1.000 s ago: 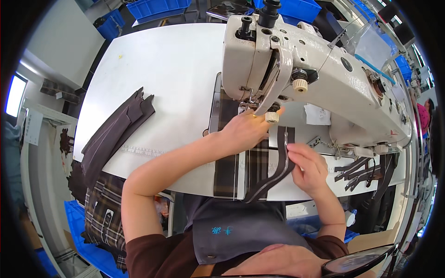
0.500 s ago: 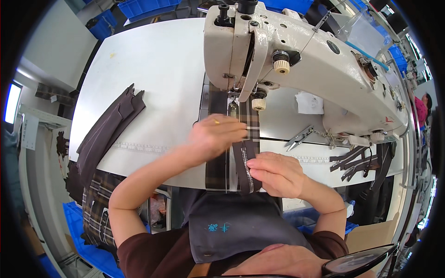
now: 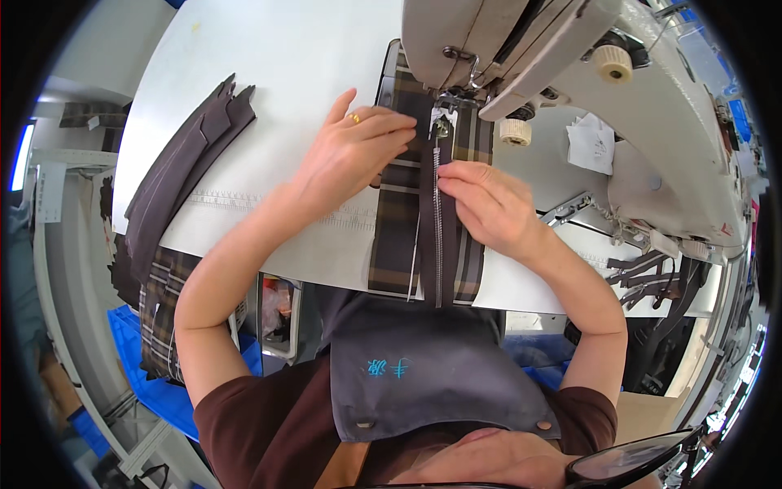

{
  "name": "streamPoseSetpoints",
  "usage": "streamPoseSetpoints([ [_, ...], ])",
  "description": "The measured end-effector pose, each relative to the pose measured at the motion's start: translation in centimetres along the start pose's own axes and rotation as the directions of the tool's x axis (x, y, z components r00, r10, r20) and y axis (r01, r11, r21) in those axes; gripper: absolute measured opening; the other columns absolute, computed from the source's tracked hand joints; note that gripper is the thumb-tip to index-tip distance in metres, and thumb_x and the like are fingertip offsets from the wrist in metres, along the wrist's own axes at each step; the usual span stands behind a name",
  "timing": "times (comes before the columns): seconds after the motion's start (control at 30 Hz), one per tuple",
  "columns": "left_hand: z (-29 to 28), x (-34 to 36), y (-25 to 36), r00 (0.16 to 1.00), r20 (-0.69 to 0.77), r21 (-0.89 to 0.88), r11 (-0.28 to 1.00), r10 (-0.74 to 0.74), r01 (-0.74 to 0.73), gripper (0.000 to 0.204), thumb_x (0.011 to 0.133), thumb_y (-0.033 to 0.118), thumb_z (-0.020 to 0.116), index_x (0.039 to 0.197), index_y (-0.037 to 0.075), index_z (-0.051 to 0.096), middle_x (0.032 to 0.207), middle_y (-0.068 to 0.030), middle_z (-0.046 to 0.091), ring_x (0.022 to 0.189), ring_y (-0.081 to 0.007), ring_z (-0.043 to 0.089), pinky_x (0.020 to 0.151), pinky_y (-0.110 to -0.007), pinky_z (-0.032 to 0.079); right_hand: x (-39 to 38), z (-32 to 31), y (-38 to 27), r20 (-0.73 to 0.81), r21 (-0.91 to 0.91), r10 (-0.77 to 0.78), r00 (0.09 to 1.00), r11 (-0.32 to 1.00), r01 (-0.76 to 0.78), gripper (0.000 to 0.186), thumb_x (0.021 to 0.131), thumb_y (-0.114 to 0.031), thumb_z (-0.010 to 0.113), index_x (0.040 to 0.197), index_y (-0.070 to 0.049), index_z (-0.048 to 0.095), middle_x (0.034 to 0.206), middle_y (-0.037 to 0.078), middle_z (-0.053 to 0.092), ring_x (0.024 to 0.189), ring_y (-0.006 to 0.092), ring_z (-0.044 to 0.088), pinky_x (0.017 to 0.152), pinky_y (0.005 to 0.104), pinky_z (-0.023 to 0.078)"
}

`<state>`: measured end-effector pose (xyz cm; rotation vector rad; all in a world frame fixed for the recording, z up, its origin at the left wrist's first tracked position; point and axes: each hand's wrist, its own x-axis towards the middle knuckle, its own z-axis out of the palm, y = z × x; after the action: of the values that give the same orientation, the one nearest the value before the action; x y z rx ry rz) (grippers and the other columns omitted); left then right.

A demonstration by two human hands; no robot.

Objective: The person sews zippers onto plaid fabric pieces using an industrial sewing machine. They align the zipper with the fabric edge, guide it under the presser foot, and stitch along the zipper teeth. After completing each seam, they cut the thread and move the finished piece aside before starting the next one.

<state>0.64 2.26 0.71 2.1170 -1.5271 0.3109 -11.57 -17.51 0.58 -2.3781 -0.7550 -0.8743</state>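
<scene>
A dark zipper with silver metal teeth (image 3: 437,236) lies lengthwise on a strip of brown-and-black plaid fabric (image 3: 395,265). Its far end meets the presser foot of the white sewing machine (image 3: 562,73). My right hand (image 3: 495,208) pinches the zipper's right side between thumb and fingers, a short way in front of the foot. To the left, my left hand (image 3: 358,145) is open, its fingers stretched toward the fabric's left edge; whether they touch the cloth I cannot tell. A ring is on one finger.
Dark fabric pieces (image 3: 187,155) are stacked at the table's left. Right of the machine bed are a white scrap (image 3: 590,143), metal snips (image 3: 568,208) and several dark zippers (image 3: 652,281). A measuring tape strip (image 3: 342,217) runs along the table. Plaid cloth hangs over a blue bin (image 3: 130,350).
The zipper, bunched up near the front before, now lies straight along the fabric. My right hand has moved up it toward the presser foot. My left hand has shifted off the zipper to the left.
</scene>
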Motion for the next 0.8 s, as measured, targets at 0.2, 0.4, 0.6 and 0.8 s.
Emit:
streamPoseSetpoints([
  [0.2,1.0,1.4,-0.9,0.997,-0.074,-0.001,1.000,0.004,-0.004,0.020,0.077,0.011,0.069,0.097,0.007,0.068,0.101,-0.0025,0.064,0.097,-0.0197,0.059,0.103,-0.048,0.032,-0.4,0.0,0.4,0.029,-0.035,0.077,0.997,0.996,-0.076,0.024,0.064,0.004,0.067,0.088,-0.001,0.064,0.097,0.008,0.064,0.076,0.0213,0.065,0.061,0.0289,0.054],
  [0.4,0.9,2.6,-1.8,0.984,-0.175,-0.015,0.999,-0.037,0.035,0.014,0.075,0.013,0.071,0.089,0.007,0.070,0.091,-0.0030,0.064,0.084,-0.0193,0.060,0.098,-0.047,0.037,0.0,0.1,0.9,0.002,-0.031,0.120,0.993,0.992,-0.120,0.024,0.066,0.005,0.067,0.090,-0.001,0.063,0.098,0.008,0.064,0.077,0.0209,0.065,0.063,0.0293,0.054],
  [0.6,2.2,1.6,-0.8,0.990,-0.106,-0.009,0.996,0.091,-0.092,0.016,0.076,0.013,0.070,0.091,0.008,0.070,0.091,-0.0013,0.064,0.087,-0.0176,0.061,0.101,-0.046,0.035,0.2,0.3,1.1,0.042,-0.043,0.190,0.981,0.981,-0.188,0.026,0.068,0.005,0.067,0.093,-0.002,0.063,0.101,0.006,0.064,0.079,0.0208,0.065,0.066,0.0304,0.054],
  [0.8,2.6,1.3,-0.8,0.993,-0.104,-0.028,0.998,0.049,-0.053,0.013,0.079,0.013,0.068,0.091,0.008,0.067,0.099,0.0029,0.064,0.088,-0.0167,0.060,0.099,-0.047,0.035,-0.1,0.8,1.2,0.076,-0.067,0.235,0.969,0.971,-0.230,0.025,0.069,0.004,0.066,0.094,-0.002,0.063,0.102,0.006,0.064,0.079,0.0207,0.064,0.067,0.0303,0.054],
])
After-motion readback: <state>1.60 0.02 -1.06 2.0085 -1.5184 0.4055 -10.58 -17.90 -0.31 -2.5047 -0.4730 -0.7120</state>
